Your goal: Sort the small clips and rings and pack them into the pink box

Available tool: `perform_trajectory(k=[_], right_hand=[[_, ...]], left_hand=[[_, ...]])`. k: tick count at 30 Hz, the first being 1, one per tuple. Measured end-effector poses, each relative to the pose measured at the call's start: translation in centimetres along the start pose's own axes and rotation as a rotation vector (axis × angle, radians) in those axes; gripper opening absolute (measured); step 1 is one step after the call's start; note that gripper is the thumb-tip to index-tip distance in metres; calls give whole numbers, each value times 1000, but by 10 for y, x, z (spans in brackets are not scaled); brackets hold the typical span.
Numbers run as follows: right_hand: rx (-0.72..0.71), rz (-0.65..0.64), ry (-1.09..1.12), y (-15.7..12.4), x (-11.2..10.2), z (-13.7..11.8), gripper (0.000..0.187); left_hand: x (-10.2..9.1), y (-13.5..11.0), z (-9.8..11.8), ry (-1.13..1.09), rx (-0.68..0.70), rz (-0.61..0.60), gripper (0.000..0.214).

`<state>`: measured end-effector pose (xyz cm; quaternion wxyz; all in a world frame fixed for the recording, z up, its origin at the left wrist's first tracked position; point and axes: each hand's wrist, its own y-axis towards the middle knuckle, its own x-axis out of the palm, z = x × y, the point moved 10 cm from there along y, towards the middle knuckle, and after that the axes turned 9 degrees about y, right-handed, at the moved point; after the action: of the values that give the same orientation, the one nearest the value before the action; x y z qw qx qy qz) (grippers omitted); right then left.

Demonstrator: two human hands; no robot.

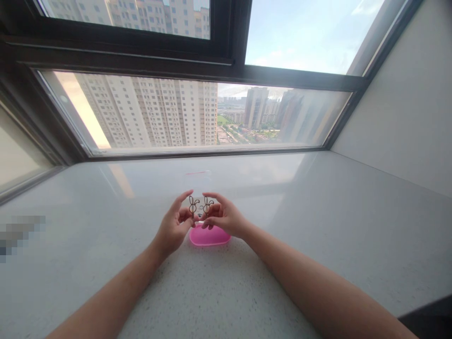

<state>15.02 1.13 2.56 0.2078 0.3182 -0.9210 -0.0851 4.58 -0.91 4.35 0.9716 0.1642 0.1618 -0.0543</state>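
Note:
My left hand (175, 221) is closed, thumb and fingers pinching a small dark-gold rabbit-outline piece (192, 205) upright, its index finger raised beside the ears. A matching rabbit-outline piece (206, 206) stands in the pinch of my right hand (224, 216), whose index finger also points up and inward. The two pieces are side by side, a narrow gap between them. Something small and shiny shows between the fingertips, too small to name. Just below the hands lies a shallow pink oblong tray (210, 240), its far part hidden by the fingers.
A speckled white counter (226, 292) spreads under the arms. Farther back on it lies a thin pink stick-like thing (196, 173). A dark-framed window (226, 153) closes off the back, with a white wall (402, 103) on the right. A blurred-out patch (17, 233) is at the left.

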Motion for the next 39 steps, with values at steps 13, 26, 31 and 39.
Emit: perform_trajectory(k=[13, 26, 31, 39], right_hand=[[-47, 67, -200, -1, -5, -8, 61], [-119, 104, -445, -2, -17, -12, 64], [-103, 100, -452, -2, -18, -11, 66], [-39, 26, -331, 0, -10, 0, 66]], left_hand=[[9, -2, -1, -43, -9, -63, 59], [-9, 1, 10, 357, 181, 45, 55], [-11, 0, 20, 484, 279, 73, 54], [-9, -2, 32, 548, 332, 45, 47]])
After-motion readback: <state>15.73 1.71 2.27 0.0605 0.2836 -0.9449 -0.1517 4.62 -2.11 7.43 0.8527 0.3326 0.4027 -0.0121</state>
